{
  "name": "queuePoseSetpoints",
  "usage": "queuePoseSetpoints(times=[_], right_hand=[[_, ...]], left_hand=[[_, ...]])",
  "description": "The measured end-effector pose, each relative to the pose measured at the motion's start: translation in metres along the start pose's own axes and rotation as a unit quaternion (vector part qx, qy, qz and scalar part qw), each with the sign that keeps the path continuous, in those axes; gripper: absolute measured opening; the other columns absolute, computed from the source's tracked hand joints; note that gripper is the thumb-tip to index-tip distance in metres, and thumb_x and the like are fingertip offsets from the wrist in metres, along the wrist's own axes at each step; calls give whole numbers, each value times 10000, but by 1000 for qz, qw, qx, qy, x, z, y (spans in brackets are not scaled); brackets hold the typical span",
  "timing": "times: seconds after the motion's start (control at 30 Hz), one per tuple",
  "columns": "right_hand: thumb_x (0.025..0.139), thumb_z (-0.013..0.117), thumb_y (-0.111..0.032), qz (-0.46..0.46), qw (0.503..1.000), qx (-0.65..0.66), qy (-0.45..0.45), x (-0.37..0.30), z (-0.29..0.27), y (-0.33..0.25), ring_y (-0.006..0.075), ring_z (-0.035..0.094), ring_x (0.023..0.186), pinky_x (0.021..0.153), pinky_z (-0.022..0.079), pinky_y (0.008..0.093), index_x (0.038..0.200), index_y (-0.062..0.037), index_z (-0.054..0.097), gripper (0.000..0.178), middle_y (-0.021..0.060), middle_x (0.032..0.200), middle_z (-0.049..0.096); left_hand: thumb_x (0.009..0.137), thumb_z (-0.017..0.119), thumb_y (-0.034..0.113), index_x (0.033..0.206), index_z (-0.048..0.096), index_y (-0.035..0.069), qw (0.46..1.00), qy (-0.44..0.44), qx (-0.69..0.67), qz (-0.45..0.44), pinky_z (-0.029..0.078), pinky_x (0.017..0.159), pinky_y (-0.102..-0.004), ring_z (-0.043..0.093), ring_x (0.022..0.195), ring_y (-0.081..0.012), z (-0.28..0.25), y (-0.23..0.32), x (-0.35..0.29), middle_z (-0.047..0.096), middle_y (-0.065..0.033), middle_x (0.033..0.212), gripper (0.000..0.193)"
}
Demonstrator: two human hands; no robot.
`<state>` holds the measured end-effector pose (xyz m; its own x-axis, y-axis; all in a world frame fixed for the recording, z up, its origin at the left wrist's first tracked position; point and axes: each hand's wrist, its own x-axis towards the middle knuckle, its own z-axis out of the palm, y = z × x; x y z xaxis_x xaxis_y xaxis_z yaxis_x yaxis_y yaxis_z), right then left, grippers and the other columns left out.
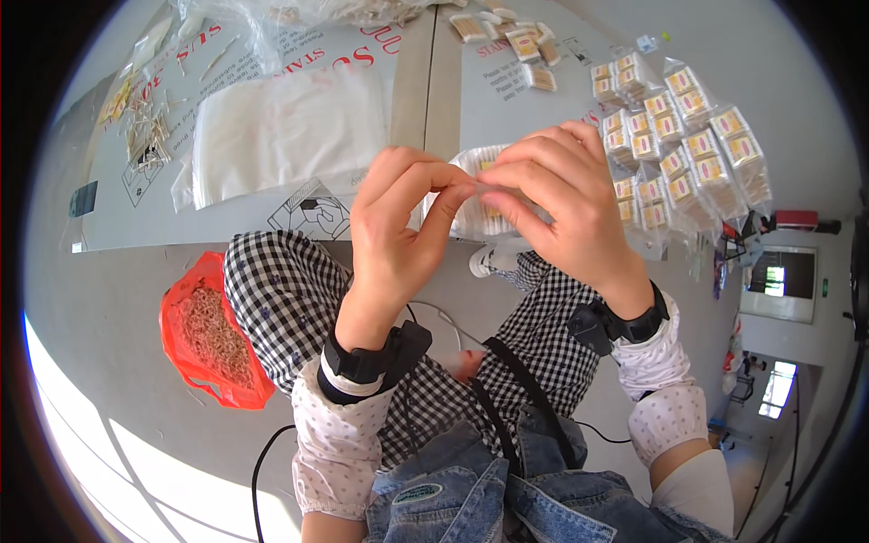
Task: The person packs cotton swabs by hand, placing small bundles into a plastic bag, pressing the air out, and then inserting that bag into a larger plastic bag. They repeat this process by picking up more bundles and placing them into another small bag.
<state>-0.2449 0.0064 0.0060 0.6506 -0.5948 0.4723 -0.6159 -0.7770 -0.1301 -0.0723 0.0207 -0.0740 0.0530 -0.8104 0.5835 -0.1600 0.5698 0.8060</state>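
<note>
Both hands meet over a clear plastic bag point(468, 217) at the table's near edge, with white-tipped cotton swab bundles showing inside it. My left hand point(398, 208) pinches the bag's upper edge between thumb and forefinger. Right beside it, my right hand point(566, 204) pinches the same edge, its thumb and fingers pressed together. The fingers partly cover the bag and the yellow labels in it. To the left of my left hand lies a stack of flat, translucent plastic bags point(290, 136).
Filled swab bags point(701, 145) lie in rows on the table's right. Loose swab bundles point(525, 45) sit at the back, and scattered swabs point(149, 136) at the far left. A red plastic bag point(244, 391) of tangled rubber bands stands below the table edge, left of my knee.
</note>
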Motion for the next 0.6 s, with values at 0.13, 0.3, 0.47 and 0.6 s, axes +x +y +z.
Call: queuePoseSetpoints(times=[0.13,0.3,0.47,0.6], right_hand=[[728,743,-67,-25,999,-39,0,-1,5,0,194,587,814,829,408,367,838,-78,626,160,9,833,606],[706,717,-46,-47,994,-96,9,-6,11,0,213,579,829,832,408,380,836,-63,606,173,29,827,585],[753,753,-131,38,998,27,-39,-3,-9,0,206,573,834,869,392,369,886,-76,615,200,18,871,609],[753,778,-177,68,995,56,-55,-9,-24,8,203,575,876,889,383,364,919,-86,619,247,11,936,627]], left_hand=[[755,749,-21,838,664,19,999,12,-21,-27,459,655,-313,566,741,-212,4,-1,-4,599,-63,791,125],[751,751,-26,845,664,22,999,-3,-37,-31,459,666,-312,565,752,-211,4,1,-5,601,-61,798,136],[743,755,-30,847,666,24,999,-13,-26,-17,462,671,-309,570,751,-215,1,2,-4,606,-61,814,148],[705,796,27,889,671,34,1000,3,-7,-20,469,724,-333,576,838,-229,0,4,-2,614,-54,855,223]])
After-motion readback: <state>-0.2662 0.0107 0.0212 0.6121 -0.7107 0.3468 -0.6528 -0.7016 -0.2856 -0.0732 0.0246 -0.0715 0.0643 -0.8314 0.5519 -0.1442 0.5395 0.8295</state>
